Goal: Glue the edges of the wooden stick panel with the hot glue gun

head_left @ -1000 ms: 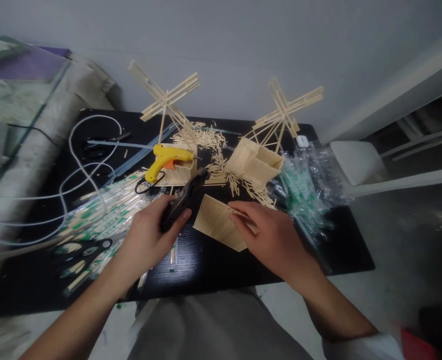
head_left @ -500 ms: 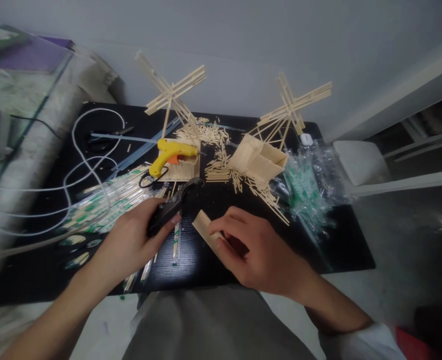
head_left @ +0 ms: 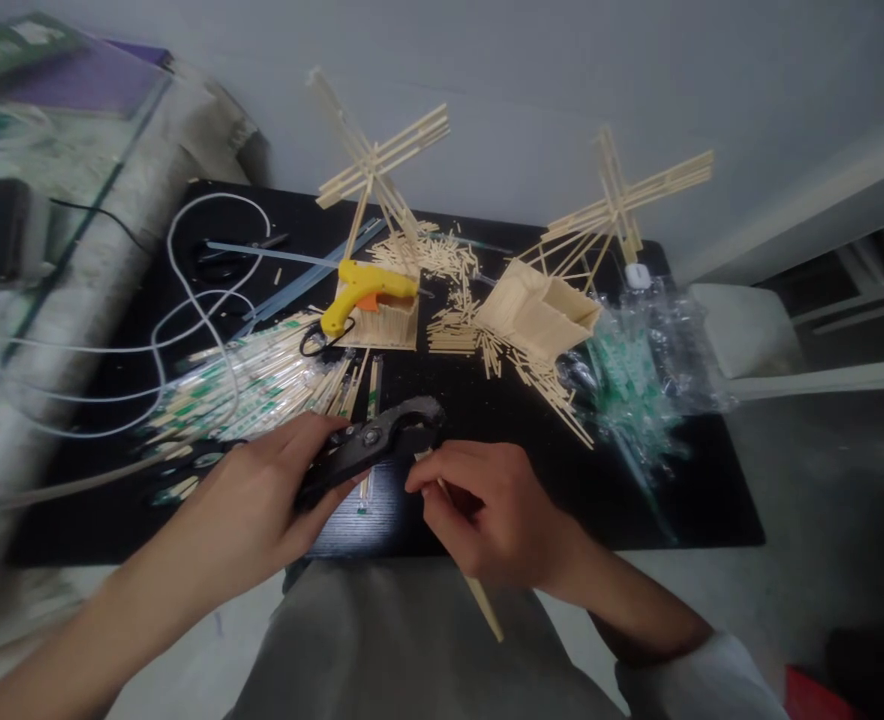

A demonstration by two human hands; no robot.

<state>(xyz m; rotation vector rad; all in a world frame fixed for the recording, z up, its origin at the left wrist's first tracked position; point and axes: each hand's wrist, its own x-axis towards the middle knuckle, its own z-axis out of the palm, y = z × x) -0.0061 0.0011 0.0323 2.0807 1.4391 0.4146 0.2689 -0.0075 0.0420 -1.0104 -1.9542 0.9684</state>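
My left hand (head_left: 273, 490) is closed around the handles of a black hand cutter (head_left: 371, 437) with a curved jaw. The jaw points right, just above my right fingertips. My right hand (head_left: 494, 505) pinches a narrow panel of glued wooden sticks (head_left: 485, 608). It shows nearly edge-on, its lower end sticking out below the palm and its middle hidden by my fingers. Whether the jaw touches the panel, I cannot tell. Beyond my hands, a yellow glue gun (head_left: 363, 292) rests on a wooden stick box (head_left: 386, 325) with a windmill-like cross (head_left: 373, 160) above it.
A second stick box (head_left: 536, 308) with a cross (head_left: 614, 205) stands at the right. Cut stick pieces (head_left: 434, 250) lie between the boxes. Wrapped chopsticks (head_left: 239, 385) spread at the left, near a white cable (head_left: 168, 240) and scissors (head_left: 224, 262). Plastic wrappers (head_left: 629, 350) heap at the right.
My left hand has brought the cutter rightward, close to my right fingertips. The panel has turned from showing its flat face to nearly edge-on. The camera view has shifted slightly.
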